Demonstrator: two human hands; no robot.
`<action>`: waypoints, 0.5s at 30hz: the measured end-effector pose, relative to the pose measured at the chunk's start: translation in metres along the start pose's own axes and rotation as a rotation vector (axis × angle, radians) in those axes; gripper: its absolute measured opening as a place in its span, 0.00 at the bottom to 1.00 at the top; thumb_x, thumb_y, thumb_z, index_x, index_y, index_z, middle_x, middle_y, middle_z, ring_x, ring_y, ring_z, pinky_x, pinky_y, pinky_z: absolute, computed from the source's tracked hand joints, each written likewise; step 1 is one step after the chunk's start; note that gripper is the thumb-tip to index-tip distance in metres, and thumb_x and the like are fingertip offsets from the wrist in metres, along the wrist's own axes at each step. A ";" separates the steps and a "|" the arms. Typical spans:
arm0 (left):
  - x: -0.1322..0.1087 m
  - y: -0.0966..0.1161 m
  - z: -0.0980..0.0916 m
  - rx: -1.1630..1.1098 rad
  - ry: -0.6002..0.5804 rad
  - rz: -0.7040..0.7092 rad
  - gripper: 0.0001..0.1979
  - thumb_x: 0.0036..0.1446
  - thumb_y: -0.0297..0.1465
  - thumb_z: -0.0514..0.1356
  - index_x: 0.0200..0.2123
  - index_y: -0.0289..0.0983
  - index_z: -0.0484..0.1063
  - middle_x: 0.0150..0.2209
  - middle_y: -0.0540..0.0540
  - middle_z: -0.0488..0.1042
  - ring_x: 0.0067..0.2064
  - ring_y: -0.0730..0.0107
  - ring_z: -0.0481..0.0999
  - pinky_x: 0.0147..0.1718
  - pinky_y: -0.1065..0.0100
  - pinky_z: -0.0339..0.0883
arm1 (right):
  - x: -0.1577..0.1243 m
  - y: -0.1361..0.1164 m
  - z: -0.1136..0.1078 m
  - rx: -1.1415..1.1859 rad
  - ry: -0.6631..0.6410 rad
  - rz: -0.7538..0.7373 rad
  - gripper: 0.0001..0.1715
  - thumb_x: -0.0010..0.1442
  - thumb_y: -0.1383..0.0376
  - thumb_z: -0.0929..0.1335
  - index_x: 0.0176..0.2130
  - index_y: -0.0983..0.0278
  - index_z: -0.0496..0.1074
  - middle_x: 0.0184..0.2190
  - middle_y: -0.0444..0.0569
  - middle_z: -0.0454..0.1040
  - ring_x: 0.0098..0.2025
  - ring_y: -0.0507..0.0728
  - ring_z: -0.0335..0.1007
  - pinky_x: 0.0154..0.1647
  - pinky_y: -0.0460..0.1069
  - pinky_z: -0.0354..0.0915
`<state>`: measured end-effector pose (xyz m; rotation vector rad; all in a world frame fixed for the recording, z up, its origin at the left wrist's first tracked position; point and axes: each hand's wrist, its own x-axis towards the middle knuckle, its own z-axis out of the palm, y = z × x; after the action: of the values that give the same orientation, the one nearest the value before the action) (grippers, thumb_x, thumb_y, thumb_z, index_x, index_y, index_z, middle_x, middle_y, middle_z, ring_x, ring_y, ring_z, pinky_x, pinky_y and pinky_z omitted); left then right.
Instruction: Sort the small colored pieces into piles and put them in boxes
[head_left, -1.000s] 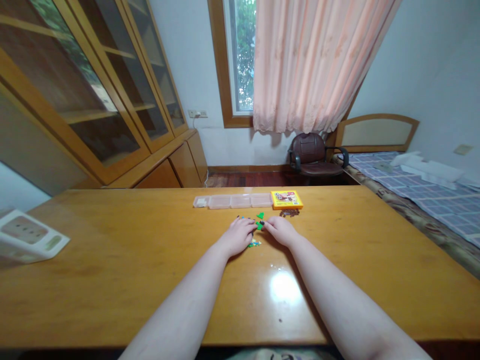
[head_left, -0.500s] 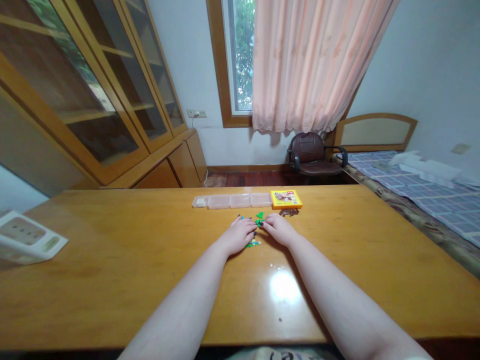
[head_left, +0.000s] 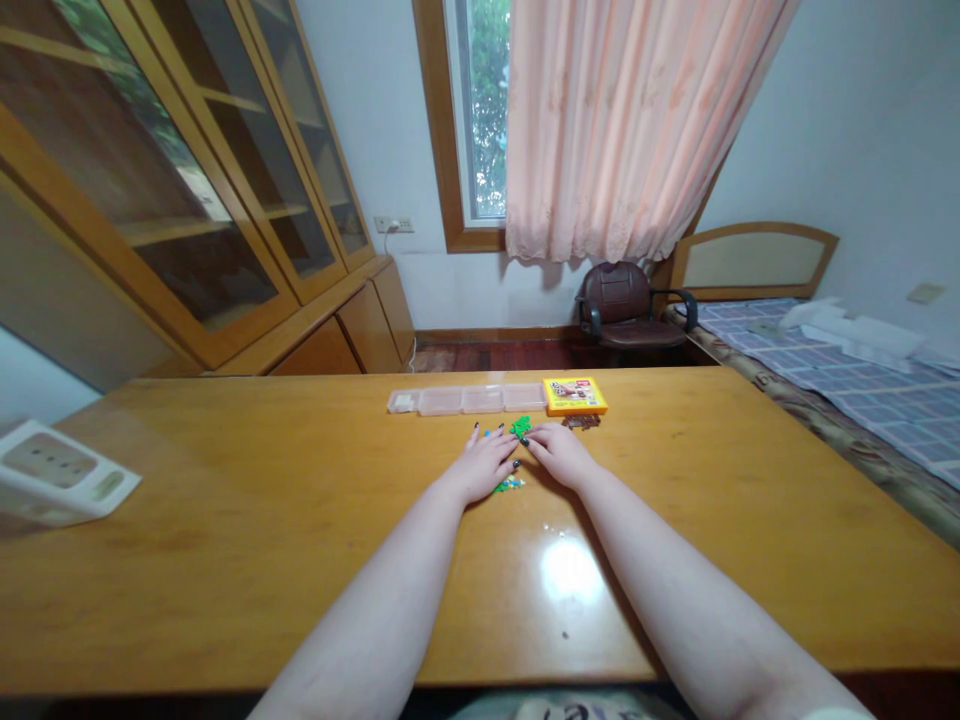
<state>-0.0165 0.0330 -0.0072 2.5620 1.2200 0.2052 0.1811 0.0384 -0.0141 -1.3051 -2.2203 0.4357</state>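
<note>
My left hand (head_left: 484,470) lies palm down on the table, its fingers spread and pointing forward. Small blue bits (head_left: 487,433) show beside its fingertips. Under and beside its thumb is a scatter of small green, white and blue pieces (head_left: 510,484), partly covered by the hand. A little heap of bright green pieces (head_left: 520,427) sits just ahead of both hands. My right hand (head_left: 559,455) rests on the table with its fingers stretched toward that heap, fingertips touching its near edge; nothing shows gripped in it. The pieces are too small to make out exactly.
Behind the heap stands a row of clear plastic compartments (head_left: 461,400), with a yellow box (head_left: 574,396) at its right end. Small brown pieces (head_left: 581,422) lie before the box. A white object (head_left: 64,475) stands at the table's left. Small specks dot the wooden tabletop (head_left: 337,600).
The green pieces by my right fingertips have moved forward into one heap with the green piece ahead. My left hand's fingers have spread and drawn slightly away from the green pieces.
</note>
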 end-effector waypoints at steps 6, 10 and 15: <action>0.008 -0.002 0.008 0.024 0.048 0.003 0.23 0.64 0.40 0.48 0.61 0.43 0.57 0.63 0.43 0.58 0.66 0.62 0.52 0.62 0.43 0.33 | 0.000 0.000 0.002 0.012 0.007 -0.011 0.20 0.64 0.58 0.61 0.46 0.64 0.76 0.46 0.54 0.76 0.49 0.58 0.70 0.53 0.52 0.61; 0.009 -0.004 0.010 0.026 0.082 -0.020 0.24 0.63 0.40 0.49 0.61 0.42 0.57 0.63 0.42 0.59 0.64 0.62 0.55 0.63 0.44 0.36 | 0.000 -0.002 0.002 -0.014 0.037 -0.012 0.19 0.64 0.59 0.61 0.46 0.64 0.76 0.46 0.54 0.76 0.49 0.58 0.70 0.53 0.52 0.61; 0.006 -0.004 0.006 0.045 0.129 -0.102 0.21 0.63 0.38 0.49 0.57 0.40 0.62 0.60 0.42 0.64 0.62 0.61 0.59 0.62 0.45 0.38 | -0.001 -0.009 -0.003 -0.101 0.010 -0.050 0.19 0.64 0.59 0.61 0.37 0.64 0.78 0.35 0.53 0.78 0.39 0.56 0.71 0.44 0.50 0.62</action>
<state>-0.0143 0.0395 -0.0140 2.5506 1.4132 0.3279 0.1762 0.0334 -0.0074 -1.2972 -2.2873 0.3009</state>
